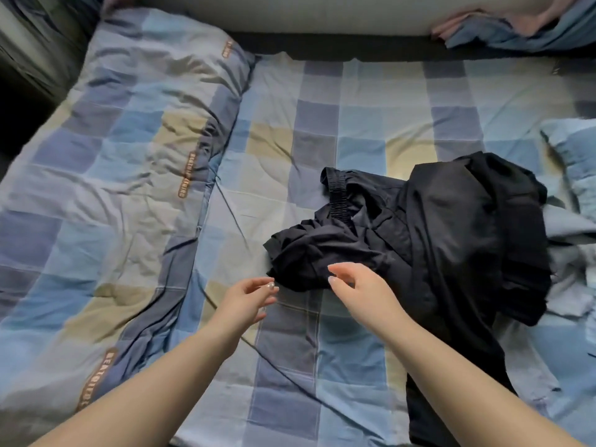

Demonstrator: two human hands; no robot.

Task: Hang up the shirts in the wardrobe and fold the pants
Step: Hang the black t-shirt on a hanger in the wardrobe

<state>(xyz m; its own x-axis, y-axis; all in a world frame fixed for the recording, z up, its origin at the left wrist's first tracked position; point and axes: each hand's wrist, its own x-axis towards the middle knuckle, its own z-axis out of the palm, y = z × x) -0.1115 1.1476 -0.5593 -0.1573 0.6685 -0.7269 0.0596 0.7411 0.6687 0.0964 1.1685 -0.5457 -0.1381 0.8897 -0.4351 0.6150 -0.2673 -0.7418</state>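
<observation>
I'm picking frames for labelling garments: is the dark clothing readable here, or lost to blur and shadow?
Head view: the black clothes are dim, folds barely separable, only the elastic waistband clear; soft overall; wide-angle bends the checked bedding at the edges; top-left corner falls into shadow.

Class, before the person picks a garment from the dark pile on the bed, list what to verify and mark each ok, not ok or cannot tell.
1. Left hand free: ok, fingers relaxed, holding nothing.
2. Right hand free: ok, open above the pile's near edge.
3. Dark clothes within reach: ok.
4. Garments separated: not ok, bunched together.
5. Shirt or pants on top: cannot tell; an elastic waistband shows.
6. Flat checked bedsheet for folding: ok.
</observation>
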